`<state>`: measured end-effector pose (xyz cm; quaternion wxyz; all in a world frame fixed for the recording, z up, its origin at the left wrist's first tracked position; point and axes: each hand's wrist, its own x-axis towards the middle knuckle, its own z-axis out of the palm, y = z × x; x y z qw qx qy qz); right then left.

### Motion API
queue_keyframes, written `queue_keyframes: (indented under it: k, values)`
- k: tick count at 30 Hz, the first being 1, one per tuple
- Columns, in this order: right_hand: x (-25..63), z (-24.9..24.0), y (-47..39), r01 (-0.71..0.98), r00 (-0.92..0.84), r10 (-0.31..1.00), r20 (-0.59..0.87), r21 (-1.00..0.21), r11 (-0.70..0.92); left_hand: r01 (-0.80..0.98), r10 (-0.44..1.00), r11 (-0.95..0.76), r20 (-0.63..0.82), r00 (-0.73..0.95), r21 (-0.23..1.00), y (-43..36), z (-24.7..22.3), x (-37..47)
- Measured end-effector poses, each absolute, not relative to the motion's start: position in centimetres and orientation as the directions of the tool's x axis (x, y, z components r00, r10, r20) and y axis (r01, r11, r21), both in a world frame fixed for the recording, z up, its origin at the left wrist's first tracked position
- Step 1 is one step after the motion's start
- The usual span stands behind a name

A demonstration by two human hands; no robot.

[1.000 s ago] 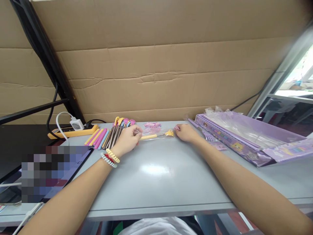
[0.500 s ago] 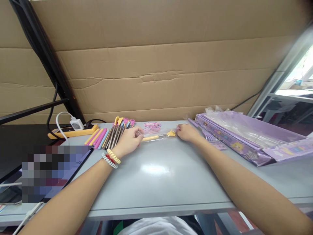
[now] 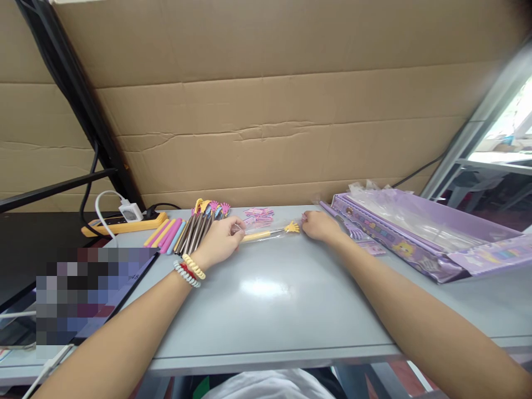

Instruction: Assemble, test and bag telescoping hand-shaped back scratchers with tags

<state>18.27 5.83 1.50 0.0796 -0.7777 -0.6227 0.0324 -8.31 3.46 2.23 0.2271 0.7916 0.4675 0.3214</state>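
Note:
A yellow back scratcher (image 3: pixel 257 236) with a hand-shaped tip lies in a clear plastic bag (image 3: pixel 279 227) between my hands. My left hand (image 3: pixel 222 238) is closed in a pinch on the bag's left end. At the other end, past the yellow tip, my right hand (image 3: pixel 320 226) is closed, with a bit of a small pink card showing at its fingertips. Small pink cards (image 3: pixel 258 216) lie just behind the bag. Left of my left hand are several metal-shafted back scratchers (image 3: pixel 195 230) with coloured hand tips, beside pink, yellow and blue handles (image 3: pixel 170 235).
A purple box (image 3: pixel 399 238) holding clear plastic bags stands at the right. A wrapped purple back scratcher (image 3: pixel 353 228) lies beside it. A yellow power strip (image 3: pixel 124 224) with a white charger (image 3: pixel 131 210) and a tablet (image 3: pixel 133 288) are at the left. Cardboard (image 3: pixel 266 111) backs the grey table (image 3: pixel 266 316).
Almost nothing differs. Both hands and the bagged back scratcher have shifted very slightly to the right in the view.

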Motion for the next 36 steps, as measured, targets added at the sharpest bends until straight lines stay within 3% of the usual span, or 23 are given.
queue_keyframes:
  k: [19, 36]
  values:
    - [18.7, 1.2, 6.2, 0.950, 0.263, 0.962, 0.074, -0.192, -0.245, 0.586, 0.887, -0.456, 0.287, 0.362, 0.670, 3.6, 2.0, -8.3]
    - [19.3, 1.0, 6.8, 0.908, 0.288, 0.899, 0.331, -0.392, -0.147, 0.591, 0.882, -0.467, 0.299, 0.365, 0.658, 3.4, 2.3, -8.2]
